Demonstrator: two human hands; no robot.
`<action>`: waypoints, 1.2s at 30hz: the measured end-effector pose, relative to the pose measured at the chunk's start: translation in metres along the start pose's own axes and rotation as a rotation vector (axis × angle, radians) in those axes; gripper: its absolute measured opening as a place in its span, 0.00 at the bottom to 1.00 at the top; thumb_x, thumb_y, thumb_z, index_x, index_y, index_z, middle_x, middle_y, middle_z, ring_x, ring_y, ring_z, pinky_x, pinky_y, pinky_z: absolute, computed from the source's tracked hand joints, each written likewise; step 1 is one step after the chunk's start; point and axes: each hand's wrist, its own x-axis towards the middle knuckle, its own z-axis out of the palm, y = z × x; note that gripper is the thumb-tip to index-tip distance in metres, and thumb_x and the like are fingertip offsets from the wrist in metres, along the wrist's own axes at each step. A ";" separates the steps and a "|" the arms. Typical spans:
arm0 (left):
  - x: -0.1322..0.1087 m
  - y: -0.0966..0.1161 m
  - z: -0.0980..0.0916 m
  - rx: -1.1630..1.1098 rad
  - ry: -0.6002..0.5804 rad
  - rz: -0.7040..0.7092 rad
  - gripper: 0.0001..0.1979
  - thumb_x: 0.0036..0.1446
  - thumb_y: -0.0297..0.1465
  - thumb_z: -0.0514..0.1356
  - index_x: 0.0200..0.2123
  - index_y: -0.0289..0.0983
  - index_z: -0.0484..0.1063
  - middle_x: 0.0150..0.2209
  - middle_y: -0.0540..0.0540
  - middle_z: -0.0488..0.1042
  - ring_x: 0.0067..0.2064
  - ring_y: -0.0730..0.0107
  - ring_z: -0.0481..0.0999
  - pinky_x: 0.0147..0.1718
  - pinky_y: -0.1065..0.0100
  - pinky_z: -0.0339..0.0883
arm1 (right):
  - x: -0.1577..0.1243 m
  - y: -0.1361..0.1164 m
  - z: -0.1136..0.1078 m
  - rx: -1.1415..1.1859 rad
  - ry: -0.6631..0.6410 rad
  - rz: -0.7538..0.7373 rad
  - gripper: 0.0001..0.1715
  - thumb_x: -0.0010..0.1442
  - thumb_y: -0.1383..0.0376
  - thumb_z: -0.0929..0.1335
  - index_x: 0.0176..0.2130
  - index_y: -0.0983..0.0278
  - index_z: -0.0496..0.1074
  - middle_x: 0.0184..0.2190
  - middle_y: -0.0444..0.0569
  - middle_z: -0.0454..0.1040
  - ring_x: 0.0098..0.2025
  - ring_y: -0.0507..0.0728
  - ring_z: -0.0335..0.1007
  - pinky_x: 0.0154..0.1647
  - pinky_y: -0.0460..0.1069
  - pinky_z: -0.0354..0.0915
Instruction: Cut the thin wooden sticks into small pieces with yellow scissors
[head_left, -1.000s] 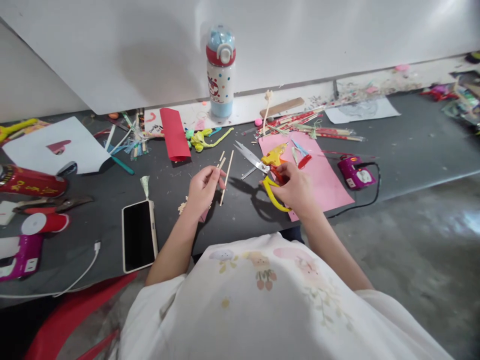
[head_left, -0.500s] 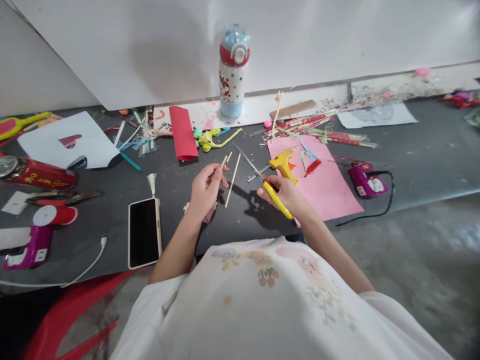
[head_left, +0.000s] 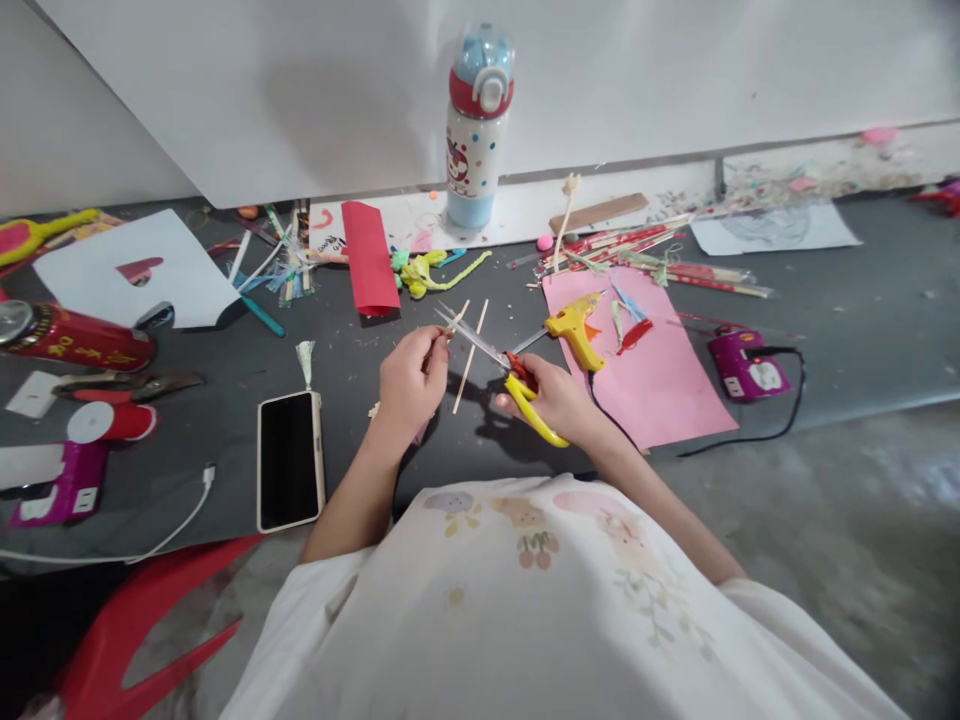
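My left hand (head_left: 414, 378) is closed in a pinch on a short wooden stick (head_left: 460, 316), whose end pokes out past the fingertips. My right hand (head_left: 551, 398) grips yellow-handled scissors (head_left: 534, 408). Their blades point up and left and reach the stick close to my left fingertips; whether they touch it I cannot tell. A longer thin stick (head_left: 470, 358) lies on the dark table (head_left: 360, 420) beneath the blades. Beyond my right hand, a yellow glue gun (head_left: 576, 325) rests on pink paper (head_left: 667, 385). Something small and pinkish is partly hidden under my left wrist.
A water bottle (head_left: 478, 150) stands at the back beside a folded red paper (head_left: 370, 258). Left are a phone (head_left: 289, 462), a red can (head_left: 79, 338), pliers (head_left: 139, 385) and a thread spool (head_left: 112, 423). A purple power socket (head_left: 746, 365) with a black cord is right.
The scissors have moved left, bringing their blades from beside the long stick to the short stick in my left hand. My left hand has turned inward. The view has shifted slightly.
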 end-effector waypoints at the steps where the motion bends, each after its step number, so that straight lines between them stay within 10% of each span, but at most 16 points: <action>1: -0.001 0.000 0.000 0.010 -0.003 0.008 0.12 0.61 0.35 0.49 0.37 0.38 0.70 0.32 0.48 0.73 0.34 0.72 0.72 0.37 0.71 0.64 | 0.000 -0.001 0.000 0.000 0.002 0.001 0.18 0.48 0.53 0.67 0.29 0.61 0.58 0.23 0.41 0.63 0.22 0.50 0.56 0.24 0.46 0.49; 36: 0.001 -0.004 -0.002 0.082 -0.009 0.087 0.14 0.61 0.33 0.49 0.25 0.36 0.66 0.23 0.51 0.69 0.27 0.76 0.68 0.28 0.73 0.58 | -0.001 -0.020 -0.004 -0.432 0.047 0.028 0.24 0.56 0.45 0.60 0.30 0.63 0.64 0.22 0.48 0.71 0.24 0.57 0.68 0.24 0.48 0.46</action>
